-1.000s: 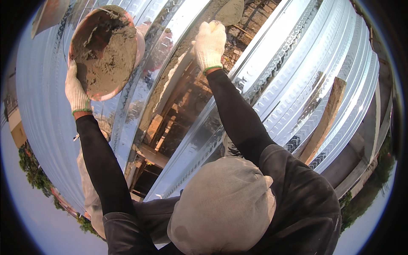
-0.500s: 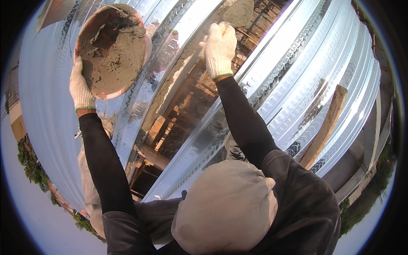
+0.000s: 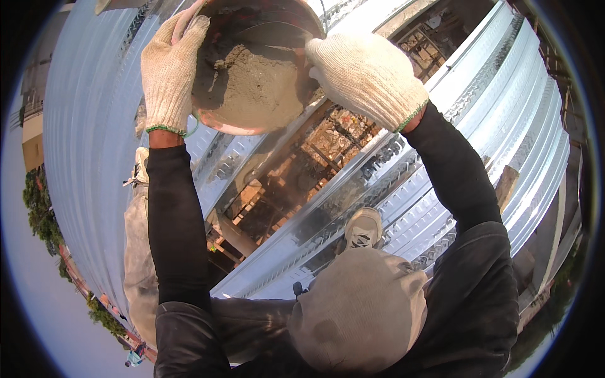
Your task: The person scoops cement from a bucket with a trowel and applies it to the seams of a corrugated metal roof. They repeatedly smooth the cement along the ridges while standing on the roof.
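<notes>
My left hand (image 3: 171,75), in a white knit glove, grips the left rim of a reddish bucket (image 3: 246,123) holding wet grey mortar (image 3: 255,85). My right hand (image 3: 364,79), gloved the same way, is closed at the bucket's right side on a trowel, its handle hidden by my fingers. The trowel's grey blade (image 3: 268,34) appears to be inside the bucket above the mortar, partly in shadow. A thin wire handle rises from the bucket's rim.
Ribbed shiny metal sheets (image 3: 88,157) surround a long gap (image 3: 328,142) showing bars and rubble below. A wooden plank (image 3: 507,186) lies on the right sheets. My shoe (image 3: 363,230) is near the gap's edge. A distant person (image 3: 133,356) shows at lower left.
The bucket and my left hand have moved up and right. My right hand has come down and right to the bucket, and the trowel blade has left the gap for the bucket.
</notes>
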The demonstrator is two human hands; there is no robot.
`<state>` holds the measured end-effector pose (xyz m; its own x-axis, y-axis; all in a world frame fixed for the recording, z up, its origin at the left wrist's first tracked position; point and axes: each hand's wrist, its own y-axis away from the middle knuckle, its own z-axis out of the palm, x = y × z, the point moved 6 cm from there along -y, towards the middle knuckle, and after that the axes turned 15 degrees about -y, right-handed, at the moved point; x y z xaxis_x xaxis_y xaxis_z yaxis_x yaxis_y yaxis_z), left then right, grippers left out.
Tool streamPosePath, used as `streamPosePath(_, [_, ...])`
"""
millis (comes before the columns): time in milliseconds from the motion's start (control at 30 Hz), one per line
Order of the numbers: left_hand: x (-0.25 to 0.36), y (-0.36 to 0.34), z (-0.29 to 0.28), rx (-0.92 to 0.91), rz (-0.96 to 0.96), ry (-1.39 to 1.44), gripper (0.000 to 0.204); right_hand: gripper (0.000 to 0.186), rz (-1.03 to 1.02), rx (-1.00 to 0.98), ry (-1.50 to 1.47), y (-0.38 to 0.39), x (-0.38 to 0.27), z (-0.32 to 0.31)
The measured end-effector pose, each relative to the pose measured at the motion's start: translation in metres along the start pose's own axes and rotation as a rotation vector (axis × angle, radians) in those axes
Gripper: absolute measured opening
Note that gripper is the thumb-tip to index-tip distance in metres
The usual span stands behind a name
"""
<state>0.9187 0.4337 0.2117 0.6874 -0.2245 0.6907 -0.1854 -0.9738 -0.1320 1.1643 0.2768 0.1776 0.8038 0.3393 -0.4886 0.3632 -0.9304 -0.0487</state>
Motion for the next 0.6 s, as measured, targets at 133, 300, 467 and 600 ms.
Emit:
streamPosePath(133, [0.026,-0.002,0.016,0.008,0.097,-0.067,0.044,0.048,0.119,-0.202,-0.079,-0.023,0.001,0.011])
streamPosePath(300, [0.029,-0.007,0.029,0.029,0.080,0.056,0.042,0.037,0.034,-0.163,-0.498,-0.010,0.004,0.026])
streamPosePath(467, [0.046,-0.006,0.033,0.061,0.222,-0.199,0.040,0.042,0.341,-0.405,-0.974,0.001,0.004,0.020])
streamPosePath(600, [0.028,-0.010,0.025,-0.023,0.038,0.046,0.049,0.037,0.445,-0.296,-1.784,0.031,0.003,0.044])
